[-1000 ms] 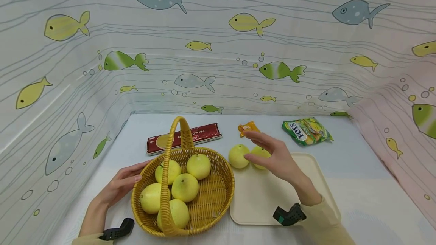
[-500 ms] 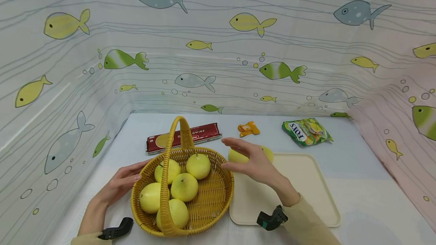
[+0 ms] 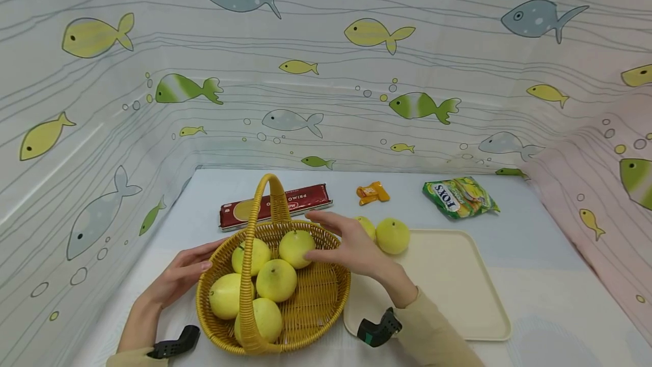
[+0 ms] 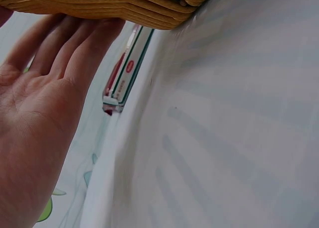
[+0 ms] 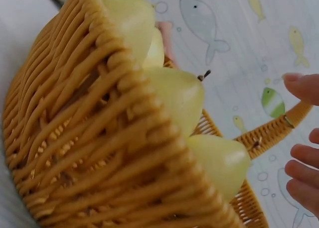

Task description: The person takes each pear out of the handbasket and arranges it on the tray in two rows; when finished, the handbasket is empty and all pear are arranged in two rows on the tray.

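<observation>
A yellow wicker basket (image 3: 311,310) with a tall handle holds several pale yellow pears (image 3: 276,280). My left hand (image 3: 177,277) rests its extended fingers against the basket's left side; in the left wrist view those fingers (image 4: 87,49) reach up to the woven wall. Above the basket's right rim is my right hand (image 3: 354,247), thumb and fingers spread apart with nothing between them. Its thumb overlaps the back right pear (image 3: 297,248) in the head view. In the right wrist view, a gap shows between the fingertips (image 5: 299,156) and the pears (image 5: 222,161).
Right of the basket lies a cream tray (image 3: 448,287). Two more pears stand at its back left corner, one (image 3: 393,236) in full view, the other partly behind my right hand. Farther back are a red biscuit pack (image 3: 305,198), a small orange packet (image 3: 373,192) and a green Fox's bag (image 3: 460,197).
My right hand has moved left, from over the two pears by the tray to above the basket's right rim, uncovering one of them. My left hand and the basket have stayed in place.
</observation>
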Demonstrator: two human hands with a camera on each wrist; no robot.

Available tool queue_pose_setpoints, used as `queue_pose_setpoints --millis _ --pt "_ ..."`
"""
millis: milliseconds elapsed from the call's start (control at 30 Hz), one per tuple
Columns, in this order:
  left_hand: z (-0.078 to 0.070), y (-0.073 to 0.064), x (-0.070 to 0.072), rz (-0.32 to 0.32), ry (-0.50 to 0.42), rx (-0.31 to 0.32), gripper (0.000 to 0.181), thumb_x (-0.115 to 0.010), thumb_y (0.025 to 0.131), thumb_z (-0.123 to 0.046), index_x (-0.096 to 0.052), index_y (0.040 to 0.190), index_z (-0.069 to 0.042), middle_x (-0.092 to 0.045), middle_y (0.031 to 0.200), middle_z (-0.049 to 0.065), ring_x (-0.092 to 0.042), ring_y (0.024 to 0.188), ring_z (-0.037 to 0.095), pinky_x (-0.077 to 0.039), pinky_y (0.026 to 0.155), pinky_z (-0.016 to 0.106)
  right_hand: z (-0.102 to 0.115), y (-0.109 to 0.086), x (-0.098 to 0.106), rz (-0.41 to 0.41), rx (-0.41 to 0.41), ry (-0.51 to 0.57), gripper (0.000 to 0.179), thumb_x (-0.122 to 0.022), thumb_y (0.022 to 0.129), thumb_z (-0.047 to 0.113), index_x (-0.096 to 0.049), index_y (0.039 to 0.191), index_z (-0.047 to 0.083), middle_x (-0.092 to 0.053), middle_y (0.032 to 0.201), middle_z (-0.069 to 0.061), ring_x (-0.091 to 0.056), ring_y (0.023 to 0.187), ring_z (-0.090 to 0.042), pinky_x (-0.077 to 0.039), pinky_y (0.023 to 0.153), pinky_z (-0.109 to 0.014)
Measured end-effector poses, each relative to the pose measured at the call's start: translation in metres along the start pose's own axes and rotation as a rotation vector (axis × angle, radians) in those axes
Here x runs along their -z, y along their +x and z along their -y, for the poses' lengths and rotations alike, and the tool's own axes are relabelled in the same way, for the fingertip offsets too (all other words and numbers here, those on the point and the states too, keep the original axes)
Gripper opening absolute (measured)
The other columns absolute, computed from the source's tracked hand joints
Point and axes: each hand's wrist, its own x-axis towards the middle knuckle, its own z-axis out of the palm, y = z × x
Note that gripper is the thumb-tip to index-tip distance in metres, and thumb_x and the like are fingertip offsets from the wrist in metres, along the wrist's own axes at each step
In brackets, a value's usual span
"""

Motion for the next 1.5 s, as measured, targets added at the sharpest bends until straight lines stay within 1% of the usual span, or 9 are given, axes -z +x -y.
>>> queue_pose_setpoints --millis 200,400,633,833,1033,1100,1267,1400,1500 --pt "0.000 0.002 0.000 0.006 0.002 -0.002 0.053 -0.029 0.100 0.007 -0.029 0.153 0.007 -0.049 0.151 -0.008 -0.045 0.138 0.003 -0.041 0.107 0.020 0.000 0.002 -0.008 -0.002 -0.013 0.037 0.070 -0.084 0.082 0.023 -0.053 0.144 0.009 -0.054 0.147 -0.003 -0.048 0.139 -0.021 -0.039 0.114 -0.033" --pt "-0.002 0.003 0.000 0.005 -0.006 -0.007 0.053 -0.029 0.100 0.008 -0.028 0.153 0.009 -0.050 0.150 -0.009 -0.046 0.137 0.003 -0.041 0.107 0.020 -0.004 0.003 -0.011 -0.001 -0.022 0.001 0.069 -0.083 0.083 0.025 -0.053 0.144 0.009 -0.055 0.146 -0.004 -0.050 0.137 -0.021 -0.041 0.113 -0.036" --pt "-0.003 0.004 -0.001 0.001 -0.002 -0.007 0.053 -0.029 0.100 0.008 -0.031 0.153 0.007 -0.051 0.150 -0.008 -0.047 0.137 0.003 -0.041 0.107 0.019 -0.012 0.006 -0.022 0.000 -0.069 -0.027 0.069 -0.082 0.084 0.026 -0.053 0.144 0.008 -0.056 0.145 -0.005 -0.052 0.136 -0.020 -0.041 0.112 -0.033" --pt "-0.002 0.002 0.000 0.007 -0.002 -0.004 0.053 -0.029 0.100 0.007 -0.030 0.153 0.007 -0.050 0.150 -0.009 -0.046 0.137 0.002 -0.041 0.107 0.019 -0.015 0.007 -0.031 -0.019 -0.076 -0.043 0.069 -0.082 0.084 0.026 -0.053 0.143 0.007 -0.056 0.144 -0.007 -0.053 0.135 -0.022 -0.043 0.111 -0.034" --pt "-0.002 0.001 0.000 0.020 0.007 -0.012 0.053 -0.029 0.101 0.006 -0.028 0.154 0.006 -0.048 0.152 -0.009 -0.043 0.139 0.002 -0.039 0.108 0.018 -0.018 0.008 -0.035 -0.036 -0.081 -0.016 0.065 -0.080 0.086 0.020 -0.053 0.142 0.004 -0.057 0.143 -0.011 -0.054 0.133 -0.025 -0.044 0.110 -0.036" --pt "-0.002 0.000 0.000 0.015 0.016 -0.012 0.053 -0.029 0.101 0.006 -0.028 0.154 0.006 -0.048 0.152 -0.009 -0.043 0.139 0.002 -0.040 0.107 0.018 -0.018 0.008 -0.035 -0.036 -0.085 -0.011 0.065 -0.080 0.086 0.018 -0.053 0.143 0.004 -0.057 0.143 -0.011 -0.054 0.133 -0.026 -0.045 0.110 -0.037" --pt "-0.002 0.000 -0.001 0.002 0.027 -0.003 0.053 -0.029 0.101 0.006 -0.029 0.154 0.006 -0.049 0.151 -0.010 -0.044 0.138 0.001 -0.041 0.107 0.019 -0.019 0.008 -0.035 -0.030 -0.098 -0.059 0.065 -0.080 0.085 0.020 -0.053 0.144 0.007 -0.057 0.144 -0.008 -0.055 0.132 -0.024 -0.046 0.108 -0.036" --pt "-0.001 0.000 0.000 0.008 0.022 -0.004 0.053 -0.028 0.101 0.006 -0.029 0.154 0.006 -0.049 0.151 -0.009 -0.044 0.138 0.001 -0.040 0.107 0.018 -0.019 0.009 -0.036 -0.023 -0.103 -0.105 0.066 -0.080 0.085 0.021 -0.053 0.145 0.010 -0.057 0.144 -0.006 -0.055 0.131 -0.022 -0.046 0.108 -0.036" --pt "0.000 0.000 0.000 0.010 0.022 -0.003 0.053 -0.029 0.101 0.005 -0.028 0.154 0.006 -0.049 0.152 -0.009 -0.044 0.138 0.002 -0.040 0.107 0.018 -0.018 0.008 -0.036 -0.019 -0.099 -0.126 0.067 -0.080 0.085 0.021 -0.052 0.145 0.010 -0.058 0.143 -0.006 -0.056 0.130 -0.023 -0.047 0.107 -0.037"
